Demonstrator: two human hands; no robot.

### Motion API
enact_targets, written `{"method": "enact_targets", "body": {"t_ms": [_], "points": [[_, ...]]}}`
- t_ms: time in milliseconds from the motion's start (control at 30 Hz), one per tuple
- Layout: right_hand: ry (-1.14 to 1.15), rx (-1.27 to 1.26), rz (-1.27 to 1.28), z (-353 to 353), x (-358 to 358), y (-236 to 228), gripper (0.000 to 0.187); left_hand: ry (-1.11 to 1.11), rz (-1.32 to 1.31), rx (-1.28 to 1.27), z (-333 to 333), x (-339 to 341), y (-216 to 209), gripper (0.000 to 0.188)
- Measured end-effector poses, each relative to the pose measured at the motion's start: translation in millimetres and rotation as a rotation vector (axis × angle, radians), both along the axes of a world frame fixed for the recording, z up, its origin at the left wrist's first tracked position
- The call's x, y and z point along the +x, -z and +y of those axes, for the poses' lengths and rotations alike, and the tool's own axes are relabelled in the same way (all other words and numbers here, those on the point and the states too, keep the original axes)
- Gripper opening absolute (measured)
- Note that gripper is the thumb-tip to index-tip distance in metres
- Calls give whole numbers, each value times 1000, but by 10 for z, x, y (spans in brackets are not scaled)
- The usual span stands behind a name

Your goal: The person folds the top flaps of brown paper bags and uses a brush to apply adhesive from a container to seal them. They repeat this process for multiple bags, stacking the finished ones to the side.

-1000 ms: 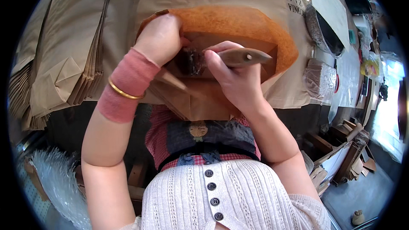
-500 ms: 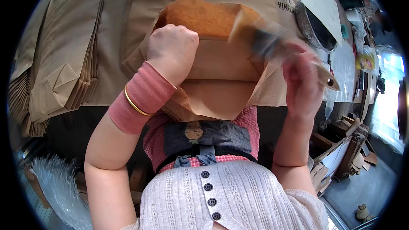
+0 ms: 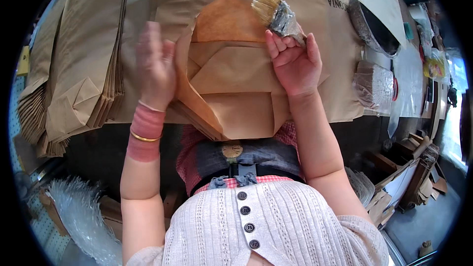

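Note:
In front of me lies a brown paper bag (image 3: 241,111), its near end spread into folded flaps, with a rounded orange-brown area (image 3: 227,19) at the far side of the opening. My right hand (image 3: 299,69) is palm up at the bag's right edge, fingers curled around a flat paintbrush (image 3: 282,18). The brush has pale bristles and a crusted grey ferrule; my fingers hide most of its handle. To the left of the opening, my left hand (image 3: 158,71) is raised and slightly blurred, its fingers stretched out and holding nothing. Whether it touches the bag's left flap I cannot tell.
Stacked folded paper bags (image 3: 81,69) lie at the left. On the right are a dark oval container (image 3: 372,27), a plastic-wrapped block (image 3: 373,83) and a pale board (image 3: 377,0). Clear plastic strands (image 3: 84,216) hang low at the left, below the table.
My left hand has gone from a fist on the bag's edge to open, farther left. My right hand has moved left and turned palm up, and the brush has swung away from the bag's opening.

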State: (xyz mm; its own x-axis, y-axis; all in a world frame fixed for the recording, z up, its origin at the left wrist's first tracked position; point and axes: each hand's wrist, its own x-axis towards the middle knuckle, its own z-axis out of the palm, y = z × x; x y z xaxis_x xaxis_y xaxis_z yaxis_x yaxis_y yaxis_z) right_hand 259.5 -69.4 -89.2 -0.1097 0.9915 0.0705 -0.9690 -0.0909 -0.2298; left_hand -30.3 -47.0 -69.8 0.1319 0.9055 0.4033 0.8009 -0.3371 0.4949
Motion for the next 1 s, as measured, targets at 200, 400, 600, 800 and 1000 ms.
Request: {"method": "enact_targets", "body": {"t_ms": [200,400,600,800,1000], "points": [[-35,34,-49,19,-9,19,42,59,486,12,-211,558,86,62],[-78,17,-136,16,64,88,36,176,412,-124,-889,469,-8,66],[-135,-57,-603,-535,4,-101,32,520,453,-79,-258,239,-74,63],[-115,340,-1487,-1229,458,-819,22,456,566,10,-284,287,22,67],[-53,1064,-2182,-1236,384,-1019,32,421,635,67,-265,316,49,66]]}}
